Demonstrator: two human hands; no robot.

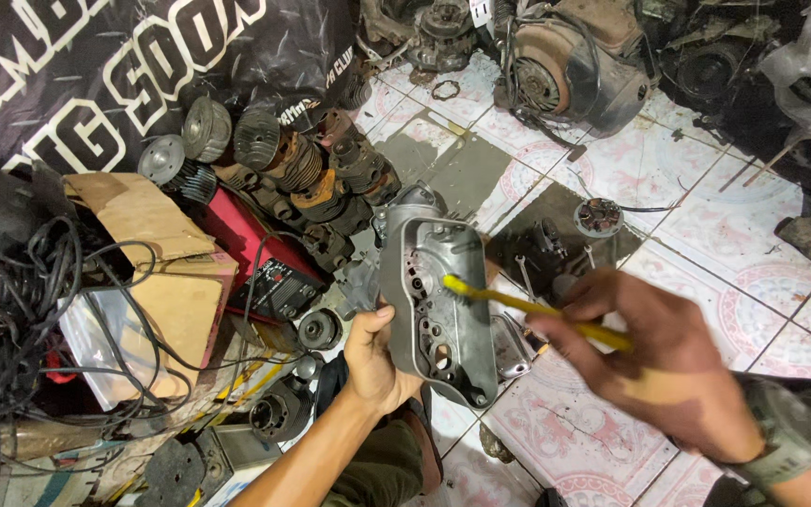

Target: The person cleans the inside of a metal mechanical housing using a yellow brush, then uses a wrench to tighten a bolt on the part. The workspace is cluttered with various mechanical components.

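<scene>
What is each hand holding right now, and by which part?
Left hand grips the grey metal engine cover by its lower edge; right hand holds the yellow brush by its handle.

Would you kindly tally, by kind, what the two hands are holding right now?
Grey metal engine covers: 1, the engine cover, held upright in the left hand.
Yellow brushes: 1, the brush, in the right hand, its head against the cover's inner face.
Total: 2
</scene>
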